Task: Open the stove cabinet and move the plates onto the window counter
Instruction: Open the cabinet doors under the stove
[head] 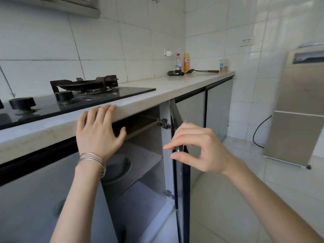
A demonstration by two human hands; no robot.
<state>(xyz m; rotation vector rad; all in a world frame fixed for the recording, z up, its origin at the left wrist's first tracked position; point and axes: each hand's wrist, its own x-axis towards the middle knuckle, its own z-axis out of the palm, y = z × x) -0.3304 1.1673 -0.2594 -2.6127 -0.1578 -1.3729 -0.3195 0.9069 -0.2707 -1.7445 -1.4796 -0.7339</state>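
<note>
Nearest, the right hand (198, 148) pinches the free edge of the open cabinet door (181, 183) between thumb and curled fingers. The door stands out from the front, turned edge-on to the camera. The left hand (98, 130) is spread. Its palm lies against the front rim of the surface (154, 95), its fingertips rest on top, and its thumb reaches under the rim. Thin metal bangles (94, 161) sit on this wrist.

Behind the left wrist the cabinet (164, 163) is open. The plates (119, 167) are inside it, stacked on the middle shelf (149, 160) and partly hidden by the forearm.

Above, the black glass stove (105, 98) is set into the surface, with two round knobs (64, 97) at the front and a dark grate (87, 83) behind them.

At the far end of the surface, near the tiled wall, stand two bottles (178, 63), a spatula (201, 71) and a jar (224, 65). To the right, on the floor, stands a beige refrigerator (298, 106).
</note>
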